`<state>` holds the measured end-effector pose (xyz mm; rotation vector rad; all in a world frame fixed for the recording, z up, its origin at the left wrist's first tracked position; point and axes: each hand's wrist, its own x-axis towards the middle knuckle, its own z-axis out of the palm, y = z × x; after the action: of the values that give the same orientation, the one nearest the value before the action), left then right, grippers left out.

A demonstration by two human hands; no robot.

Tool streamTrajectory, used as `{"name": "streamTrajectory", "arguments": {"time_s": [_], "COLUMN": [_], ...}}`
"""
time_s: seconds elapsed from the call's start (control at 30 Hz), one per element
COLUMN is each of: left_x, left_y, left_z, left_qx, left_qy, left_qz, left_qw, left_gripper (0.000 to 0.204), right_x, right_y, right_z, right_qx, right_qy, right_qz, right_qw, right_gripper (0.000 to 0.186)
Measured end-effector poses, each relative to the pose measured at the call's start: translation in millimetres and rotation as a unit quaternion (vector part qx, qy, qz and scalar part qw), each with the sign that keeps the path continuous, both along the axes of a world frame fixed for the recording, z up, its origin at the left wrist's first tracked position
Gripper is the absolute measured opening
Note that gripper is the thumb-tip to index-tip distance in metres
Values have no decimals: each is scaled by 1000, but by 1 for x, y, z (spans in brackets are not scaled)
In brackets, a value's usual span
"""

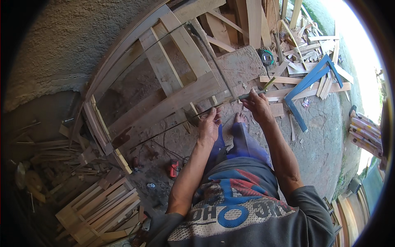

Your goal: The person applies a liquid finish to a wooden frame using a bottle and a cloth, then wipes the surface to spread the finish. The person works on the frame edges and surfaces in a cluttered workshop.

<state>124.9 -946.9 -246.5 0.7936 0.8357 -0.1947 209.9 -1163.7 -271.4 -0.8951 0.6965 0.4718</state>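
A long, thin dark rod (170,128) slants across in front of me, below a pale wooden frame (181,96) with crossing slats. My left hand (210,124) has its fingers drawn together at the rod, partway along it. At the rod's right end, my right hand (259,106) closes around a grey, tube-like piece (248,96). A thin yellow-green tip (270,83) sticks out beyond the right fingers; its kind is unclear. Whether the tube and rod are one piece cannot be made out.
A blue angled frame (294,92) lies at right, near scattered wood offcuts (304,53). A tape measure (266,57) rests beyond my right hand. Wooden frames (96,210) are stacked at lower left. A red tool (174,168) and cables lie on the floor by my legs.
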Motion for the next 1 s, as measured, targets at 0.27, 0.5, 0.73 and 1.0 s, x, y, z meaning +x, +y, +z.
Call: {"name": "streamTrajectory", "arguments": {"time_s": [0.27,0.5,0.73,1.0], "left_x": [0,12,13,14], "left_y": [-7,-20,-22,-23], "left_z": [5,-1,-10,-6], "left_qx": [-39,-34,-25,-20], "left_qy": [12,5,-6,-10], "left_qz": [11,-10,-6,-5], "left_qw": [999,999,1000,1000], "left_gripper": [17,20,16,15], "right_x": [-6,3,11,15], "right_y": [-3,-4,-5,-7], "right_z": [8,9,18,20], "right_qx": [70,-1,22,14], "right_qy": [-17,-21,-17,-21], "right_qz": [-26,10,42,46], "right_qw": [997,1000,999,999], "right_gripper": [28,28,21,23]}}
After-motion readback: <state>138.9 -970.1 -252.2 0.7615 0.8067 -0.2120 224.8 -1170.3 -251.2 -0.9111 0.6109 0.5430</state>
